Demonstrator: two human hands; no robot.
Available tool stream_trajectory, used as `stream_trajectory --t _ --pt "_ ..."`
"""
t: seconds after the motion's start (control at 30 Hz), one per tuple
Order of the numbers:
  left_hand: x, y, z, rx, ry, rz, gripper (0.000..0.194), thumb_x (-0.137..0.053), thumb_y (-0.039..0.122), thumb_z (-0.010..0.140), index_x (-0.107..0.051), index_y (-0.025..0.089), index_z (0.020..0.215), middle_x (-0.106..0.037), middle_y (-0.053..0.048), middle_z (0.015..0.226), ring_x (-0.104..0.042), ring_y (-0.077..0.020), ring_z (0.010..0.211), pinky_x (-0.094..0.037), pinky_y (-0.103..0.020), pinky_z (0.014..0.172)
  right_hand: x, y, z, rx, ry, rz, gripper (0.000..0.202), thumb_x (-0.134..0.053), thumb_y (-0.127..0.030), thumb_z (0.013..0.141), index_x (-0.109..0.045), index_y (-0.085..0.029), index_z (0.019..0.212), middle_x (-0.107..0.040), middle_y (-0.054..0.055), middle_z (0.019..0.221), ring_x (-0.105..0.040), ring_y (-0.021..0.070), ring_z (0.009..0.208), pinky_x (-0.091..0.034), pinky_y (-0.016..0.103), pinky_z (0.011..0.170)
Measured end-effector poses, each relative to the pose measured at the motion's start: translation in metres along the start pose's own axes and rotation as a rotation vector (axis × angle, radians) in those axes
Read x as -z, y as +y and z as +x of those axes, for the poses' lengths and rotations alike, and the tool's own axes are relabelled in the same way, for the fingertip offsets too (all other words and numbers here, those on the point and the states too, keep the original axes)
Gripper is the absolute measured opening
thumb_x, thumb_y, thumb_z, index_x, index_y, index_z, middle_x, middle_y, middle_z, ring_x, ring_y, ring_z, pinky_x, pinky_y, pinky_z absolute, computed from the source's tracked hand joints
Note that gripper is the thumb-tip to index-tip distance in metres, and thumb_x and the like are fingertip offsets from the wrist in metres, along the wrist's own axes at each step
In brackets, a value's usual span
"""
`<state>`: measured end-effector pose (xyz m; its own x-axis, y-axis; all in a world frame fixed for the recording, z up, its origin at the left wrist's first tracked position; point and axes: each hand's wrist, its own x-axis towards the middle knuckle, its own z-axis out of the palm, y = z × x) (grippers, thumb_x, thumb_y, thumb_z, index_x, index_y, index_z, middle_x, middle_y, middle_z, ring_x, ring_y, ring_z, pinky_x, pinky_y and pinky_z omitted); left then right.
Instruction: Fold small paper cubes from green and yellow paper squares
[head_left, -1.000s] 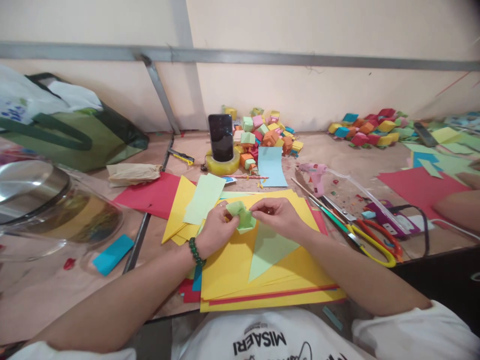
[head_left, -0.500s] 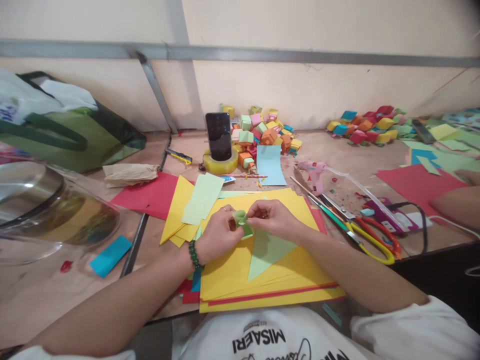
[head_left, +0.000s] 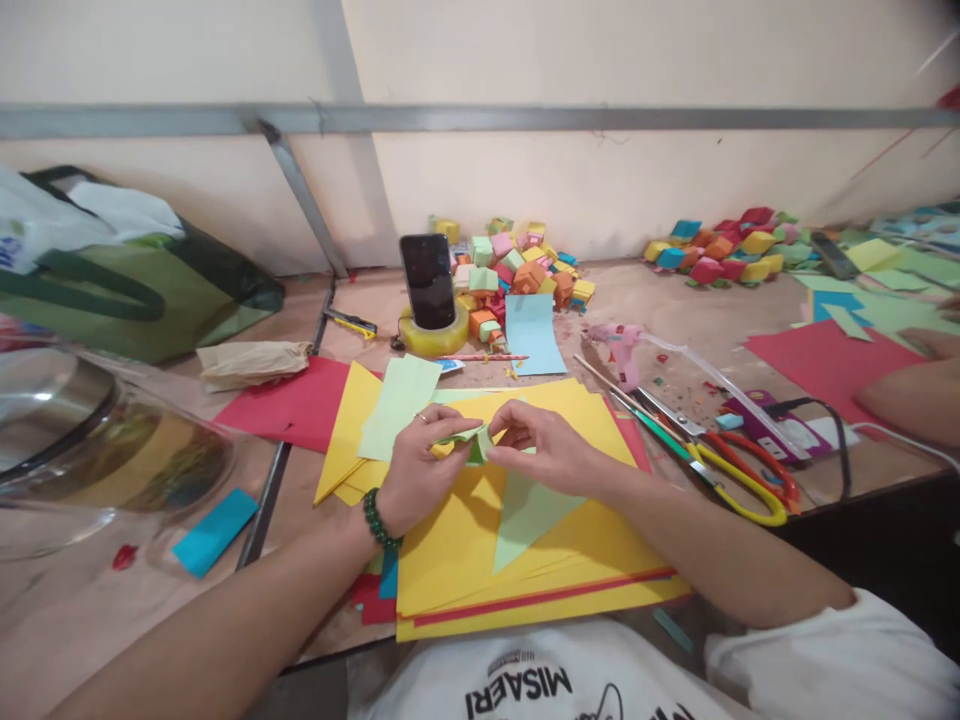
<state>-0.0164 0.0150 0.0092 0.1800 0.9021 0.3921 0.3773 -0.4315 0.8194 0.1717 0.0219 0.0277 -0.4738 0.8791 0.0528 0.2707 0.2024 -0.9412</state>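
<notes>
While the small green paper piece [head_left: 480, 448] is held above the yellow sheets [head_left: 450, 575], its left side is pinched between the thumb and fingers of the left hand [head_left: 426, 462]. Its right edge is met by the curled fingertips of the right hand [head_left: 551, 448] — whether a pinch is closed there cannot be told. Beneath the right hand, a pale green pointed sheet [head_left: 525, 525] is laid on the yellow stack. Just beyond the left hand, pale green strips [head_left: 399, 395] are spread; farther beyond it, a phone [head_left: 430, 282] is propped at a tape roll [head_left: 435, 338]. Past both hands, paper cubes [head_left: 529, 278] are heaped. To the right of the right hand, yellow-handled scissors [head_left: 750, 505] and a pink glue gun [head_left: 624, 350] are placed — both untouched.
</notes>
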Motion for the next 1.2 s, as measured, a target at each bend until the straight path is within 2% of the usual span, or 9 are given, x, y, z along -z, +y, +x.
stream_trajectory --t 0.23,0.4,0.53,0.67,0.8,0.9,1.0,1.1,1.2 --pt "-0.002 0.001 -0.003 -0.098 0.002 -0.027 0.026 -0.058 0.012 0.077 -0.073 0.022 0.095 -0.064 -0.003 0.084 -0.061 -0.0146 0.079 -0.052 -0.026 0.071 -0.005 0.012 0.004 0.024 0.067 0.071 0.012 -0.059 -0.029 0.08 -0.053 -0.019 0.083 -0.06 -0.001 0.075 -0.057 0.0099 0.062 -0.048 0.024 0.061" --pt "-0.004 -0.004 -0.003 -0.114 -0.017 0.012 0.018 -0.056 0.017 0.083 -0.073 0.02 0.084 -0.062 -0.003 0.077 -0.059 -0.0139 0.071 -0.049 -0.025 0.064 -0.002 0.015 0.005 0.049 0.096 -0.016 0.011 -0.06 -0.029 0.08 -0.056 -0.019 0.077 -0.06 -0.002 0.068 -0.056 0.0106 0.06 -0.047 0.024 0.06" --pt "-0.002 -0.005 -0.003 -0.087 -0.144 0.134 0.021 -0.053 0.018 0.086 -0.071 0.018 0.075 -0.056 -0.001 0.069 -0.055 -0.0131 0.065 -0.044 -0.024 0.059 -0.004 0.012 0.003 0.236 0.163 -0.202 0.011 -0.068 -0.028 0.078 -0.061 -0.02 0.08 -0.064 0.001 0.077 -0.058 0.0129 0.07 -0.047 0.026 0.065" --pt "-0.004 0.0 -0.006 -0.098 -0.28 0.272 0.025 -0.048 0.012 0.083 -0.067 0.018 0.068 -0.053 0.0 0.066 -0.052 -0.0135 0.065 -0.038 -0.024 0.059 -0.007 0.013 0.001 0.365 0.183 -0.336 0.011 -0.065 -0.023 0.082 -0.062 -0.019 0.073 -0.061 0.001 0.07 -0.056 0.0132 0.068 -0.044 0.026 0.062" --pt "-0.007 0.002 -0.005 -0.082 -0.331 0.315 0.025 -0.047 0.014 0.083 -0.064 0.018 0.065 -0.047 0.001 0.062 -0.048 -0.0131 0.061 -0.034 -0.024 0.057 -0.004 0.008 -0.002 0.412 0.209 -0.246 0.017 -0.061 -0.025 0.086 -0.061 -0.019 0.071 -0.06 0.001 0.068 -0.055 0.013 0.066 -0.045 0.026 0.061" --pt "-0.01 0.001 -0.003 -0.024 -0.363 0.295 0.027 -0.048 0.013 0.081 -0.055 0.017 0.055 -0.045 0.001 0.061 -0.046 -0.0122 0.059 -0.032 -0.024 0.056 0.001 -0.003 -0.005 0.334 0.278 -0.188 0.012 -0.06 -0.028 0.085 -0.06 -0.02 0.077 -0.062 0.002 0.074 -0.057 0.0135 0.069 -0.047 0.027 0.065" --pt "-0.01 0.004 0.0 0.046 -0.374 0.266 0.024 -0.049 0.009 0.075 -0.049 0.017 0.052 -0.045 0.002 0.059 -0.048 -0.0125 0.06 -0.033 -0.024 0.058 0.001 -0.009 -0.006 0.162 0.179 -0.282 0.015 -0.066 -0.025 0.074 -0.056 -0.02 0.084 -0.062 0.002 0.081 -0.056 0.0141 0.071 -0.047 0.027 0.064" --pt "-0.011 0.009 0.001 0.154 -0.332 0.282 0.014 -0.053 0.012 0.073 -0.049 0.019 0.062 -0.05 0.004 0.06 -0.05 -0.0128 0.059 -0.034 -0.024 0.057 -0.004 -0.006 -0.004 0.007 0.069 -0.43 0.015 -0.063 -0.016 0.067 -0.054 -0.019 0.079 -0.059 0.0 0.076 -0.053 0.0133 0.067 -0.043 0.026 0.061" --pt "-0.011 0.013 0.0 0.24 -0.283 0.306 0.009 -0.056 0.016 0.073 -0.05 0.021 0.077 -0.054 0.005 0.065 -0.053 -0.0137 0.059 -0.036 -0.024 0.057 -0.008 0.001 -0.003 -0.063 0.085 -0.512 0.007 -0.06 -0.014 0.067 -0.056 -0.018 0.071 -0.058 -0.001 0.069 -0.052 0.0128 0.063 -0.039 0.025 0.058"
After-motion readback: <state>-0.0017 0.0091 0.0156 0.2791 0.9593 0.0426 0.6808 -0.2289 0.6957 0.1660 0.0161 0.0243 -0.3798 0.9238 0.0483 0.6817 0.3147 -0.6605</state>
